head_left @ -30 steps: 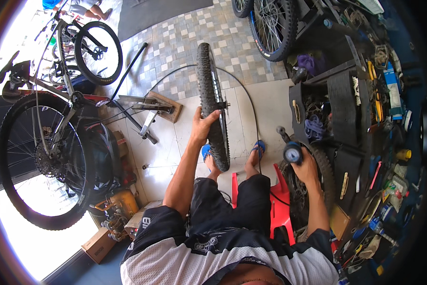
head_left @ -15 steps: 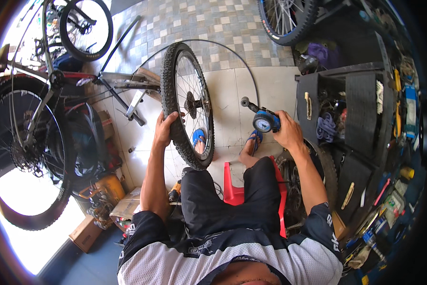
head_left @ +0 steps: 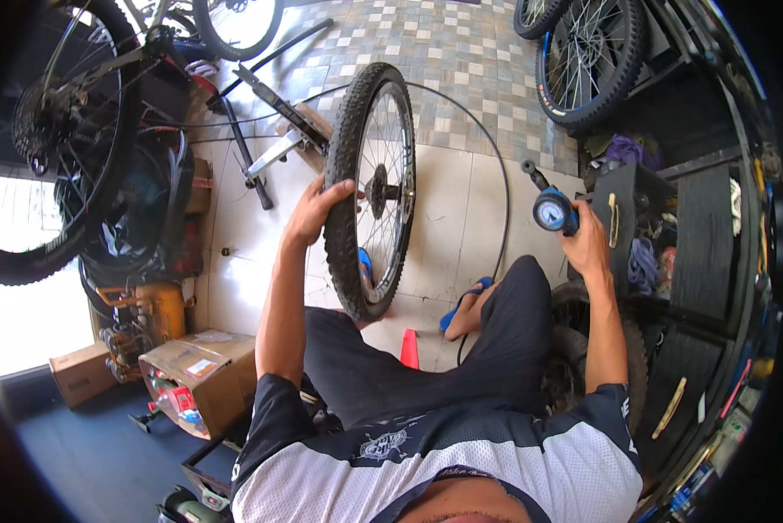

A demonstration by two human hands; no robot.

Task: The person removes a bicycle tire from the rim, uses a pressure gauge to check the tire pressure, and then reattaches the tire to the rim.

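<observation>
A bicycle wheel with a knobby black tire (head_left: 346, 166) stands nearly upright on the floor in front of me. My left hand (head_left: 315, 212) grips its tire from the left side, thumb on the tread and fingers around the far side toward the spokes. The rear sprocket cassette (head_left: 376, 192) shows at the hub. To the right of the wheel, and apart from it, my right hand (head_left: 588, 240) is closed round a tire inflator with a round dial gauge (head_left: 551, 212). The inflator's nozzle end points up and left, and a black air hose (head_left: 506, 187) curves over the floor nearby.
A repair stand (head_left: 265, 166) with dark legs is beyond the wheel, left. Bicycles (head_left: 117, 113) fill the far left. A cardboard box (head_left: 221, 362) and an orange compressor (head_left: 160, 314) lie left. Black drawers (head_left: 703, 240) stand right. A red stool (head_left: 410, 349) shows between my legs.
The whole view has shifted, with the surroundings now further right. My right hand and the inflator appear further right and away from the wheel. My knees are wider apart. My left hand keeps its grip.
</observation>
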